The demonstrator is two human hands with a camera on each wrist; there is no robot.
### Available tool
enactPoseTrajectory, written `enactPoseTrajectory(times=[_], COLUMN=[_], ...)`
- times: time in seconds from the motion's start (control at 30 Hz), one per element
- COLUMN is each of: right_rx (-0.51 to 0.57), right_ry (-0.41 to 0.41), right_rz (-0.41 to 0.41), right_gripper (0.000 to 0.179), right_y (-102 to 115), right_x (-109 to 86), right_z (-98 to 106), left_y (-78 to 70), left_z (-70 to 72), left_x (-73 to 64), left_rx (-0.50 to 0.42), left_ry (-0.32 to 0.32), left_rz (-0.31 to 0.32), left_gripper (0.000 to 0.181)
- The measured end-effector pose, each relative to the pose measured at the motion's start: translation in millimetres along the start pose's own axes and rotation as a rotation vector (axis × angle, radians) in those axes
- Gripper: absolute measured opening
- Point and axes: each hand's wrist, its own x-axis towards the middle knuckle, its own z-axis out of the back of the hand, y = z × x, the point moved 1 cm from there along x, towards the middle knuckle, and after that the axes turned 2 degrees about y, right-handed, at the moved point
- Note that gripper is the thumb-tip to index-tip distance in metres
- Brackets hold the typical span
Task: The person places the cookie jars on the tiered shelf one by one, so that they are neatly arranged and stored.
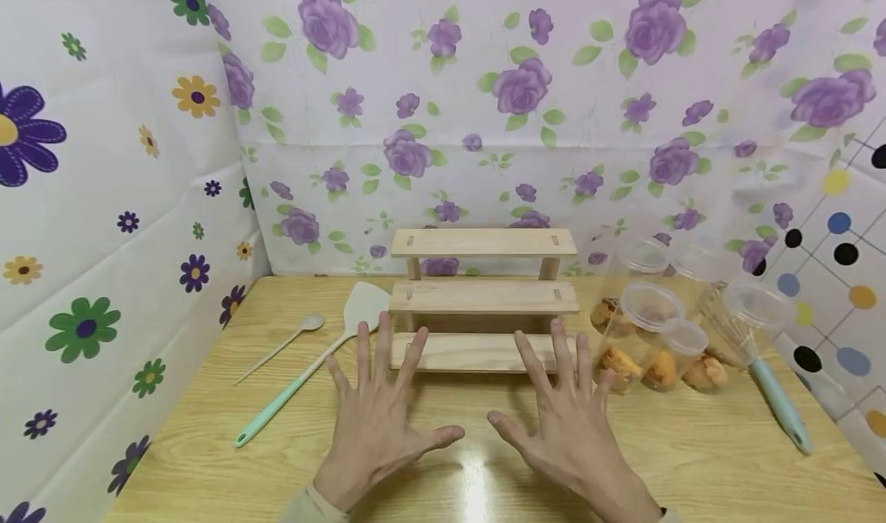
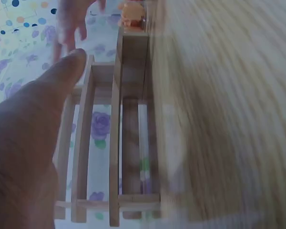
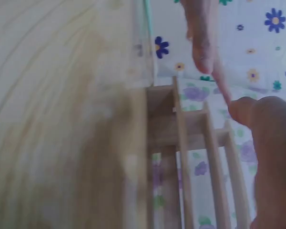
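Both hands are spread wide, palms down, in front of a three-step wooden shelf (image 1: 484, 298). My left hand (image 1: 379, 423) has its fingertips overlapping the left end of the lowest step in the head view, and its thumb points inward. Mirroring it, my right hand (image 1: 571, 427) overlaps the right end of that step. Neither hand holds anything. In the left wrist view the shelf (image 2: 115, 129) stands beyond the thumb, with the other hand (image 2: 71, 21) at the top. The right wrist view shows the shelf (image 3: 181, 124) beside the right thumb (image 3: 245, 109).
Left of the shelf lie a spatula (image 1: 294, 391) with a mint handle and a long pale spoon (image 1: 277, 348). To the right stand several clear lidded jars (image 1: 651, 308) with brownish and orange food inside, plus a whisk (image 1: 778, 404). Floral cloth (image 1: 471, 123) hangs behind the wooden table (image 1: 208, 477).
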Motion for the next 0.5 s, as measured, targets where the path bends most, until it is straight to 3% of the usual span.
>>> enactPoseTrajectory(times=[0.13, 0.27, 0.4, 0.5], right_rx=[0.212, 0.407, 0.520, 0.604], right_ry=[-0.128, -0.307, -0.500, -0.595], right_rz=[0.133, 0.308, 0.439, 0.447], right_gripper=[0.109, 0.099, 0.085, 0.085], right_y=[0.5, -9.6, -30.2, -48.1], right_x=[0.8, 3.8, 6.8, 6.0], right_z=[21.8, 47.3, 77.9, 103.7], left_y=[-1.6, -0.6, 5.6, 12.5], left_z=[3.4, 3.5, -2.4, -9.6], left_x=[8.2, 15.5, 22.3, 25.7], left_rx=[-0.198, -0.418, -0.496, -0.531], left_ry=[-0.046, -0.122, -0.161, -0.161], left_rz=[-0.012, 0.035, 0.084, 0.111], left_gripper=[0.134, 0.124, 0.114, 0.110])
